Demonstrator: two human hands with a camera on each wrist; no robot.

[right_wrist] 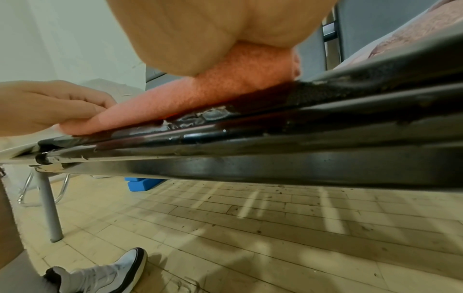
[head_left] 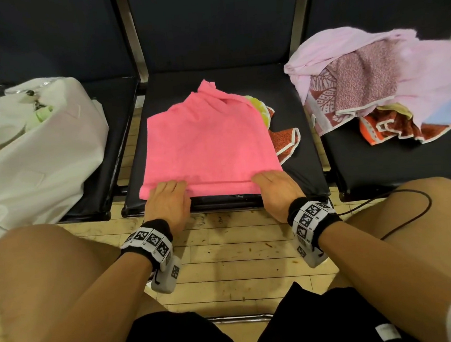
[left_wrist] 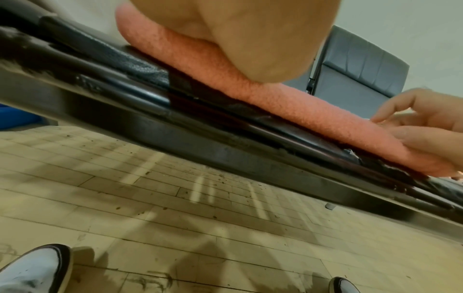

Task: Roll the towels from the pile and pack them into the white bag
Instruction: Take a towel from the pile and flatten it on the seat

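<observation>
Bag: white bag (head_left: 29,159) lay slumped on the left seat, its mouth facing the far side, well apart from the work in the middle.
Left hand: left hand (head_left: 167,199) rested on the near left corner of the pink towel (head_left: 206,142); its fingers were curled over the first turn of the roll, the thumb side hidden from the head view.
Towel: it lay flat on the middle seat (head_left: 299,165), only its near edge turned over, the far end still bunched and narrowed.
Underlayer: a patterned orange towel (head_left: 284,142) stuck out from under the pink one on the right.
Right hand: right hand (head_left: 277,188) lay on the near right corner, fingers bent over the rolled edge and gripping it.
Pile: the towel pile (head_left: 374,86) sat on the right seat, untouched by either hand.
Risk, skew: the roll would likely come out cone-shaped if one hand ran ahead of the other, since the far end was narrower than the near one.
Risk, snag: the patterned towel beneath could be dragged into the roll by friction.
Risk, slip: the roll sat right at the near seat edge and might slide off toward the floor if pulled nearward.
Head view only: bag, pile and the full spread of the towel.
Wrist views only: the thickness of the rolled edge, the worn seat rim under it, and in the left wrist view the right hand's fingertips (left_wrist: 385,119) pressing on the roll.
</observation>
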